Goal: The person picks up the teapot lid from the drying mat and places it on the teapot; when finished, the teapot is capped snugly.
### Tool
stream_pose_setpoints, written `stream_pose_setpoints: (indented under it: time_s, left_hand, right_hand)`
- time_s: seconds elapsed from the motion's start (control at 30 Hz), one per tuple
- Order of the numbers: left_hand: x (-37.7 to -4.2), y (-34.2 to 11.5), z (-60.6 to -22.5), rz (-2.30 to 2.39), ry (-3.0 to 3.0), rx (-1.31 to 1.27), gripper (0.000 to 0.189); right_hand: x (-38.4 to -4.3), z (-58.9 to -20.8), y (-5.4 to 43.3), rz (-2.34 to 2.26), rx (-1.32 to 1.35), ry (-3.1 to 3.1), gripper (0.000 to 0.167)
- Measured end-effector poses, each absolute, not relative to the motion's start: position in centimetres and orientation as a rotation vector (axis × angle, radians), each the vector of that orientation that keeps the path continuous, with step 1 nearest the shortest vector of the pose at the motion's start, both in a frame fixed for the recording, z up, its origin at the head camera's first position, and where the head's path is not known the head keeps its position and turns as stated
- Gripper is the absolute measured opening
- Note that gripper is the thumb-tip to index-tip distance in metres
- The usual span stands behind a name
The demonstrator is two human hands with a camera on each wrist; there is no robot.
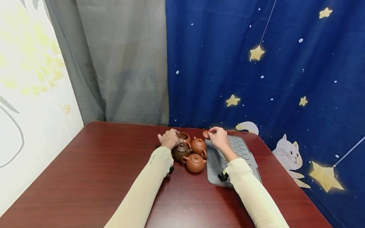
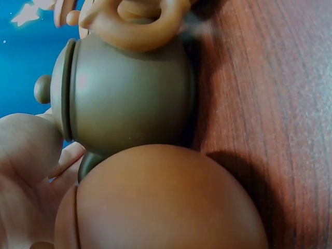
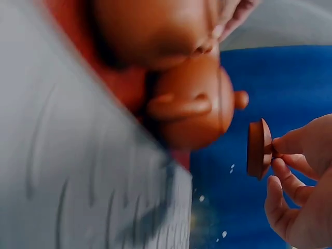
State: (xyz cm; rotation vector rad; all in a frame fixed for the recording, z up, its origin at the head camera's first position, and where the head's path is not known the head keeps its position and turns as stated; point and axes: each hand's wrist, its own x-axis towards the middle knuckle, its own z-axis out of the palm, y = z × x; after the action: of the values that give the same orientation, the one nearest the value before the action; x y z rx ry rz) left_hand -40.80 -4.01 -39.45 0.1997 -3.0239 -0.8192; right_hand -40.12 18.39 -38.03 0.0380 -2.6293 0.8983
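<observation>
My right hand (image 1: 219,136) pinches the knob of a reddish-brown teapot lid (image 3: 256,150), raised above the grey mat's far left corner. Thumb and fingertips meet on the knob. My left hand (image 1: 169,139) holds the left side of a lidless reddish-brown teapot (image 1: 186,136); its exact finger contact is partly hidden. Just in front sits a dark brown lidded teapot (image 1: 180,152). Two lidded reddish-brown teapots (image 1: 198,145) stand to the right, the nearer teapot (image 1: 195,163) beside the mat. Another reddish-brown pot (image 2: 166,202) shows near the left wrist, hidden in the head view.
A grey ridged mat (image 1: 214,161) lies right of the teapots, beneath the right forearm. All stand on a dark red wooden table (image 1: 94,164). Behind the table hang a grey curtain (image 1: 128,63) and a blue star-patterned curtain (image 1: 205,69).
</observation>
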Motion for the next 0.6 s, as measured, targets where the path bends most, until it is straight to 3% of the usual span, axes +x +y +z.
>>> stream_pose_setpoints:
  time_s: [0.6]
  left_hand:
    - [-41.2,-4.3,-39.9,-0.861,-3.009,0.192,0.055]
  right_hand:
    - [-40.7,-37.6,13.6,0.993,0.030,-2.568,0.012]
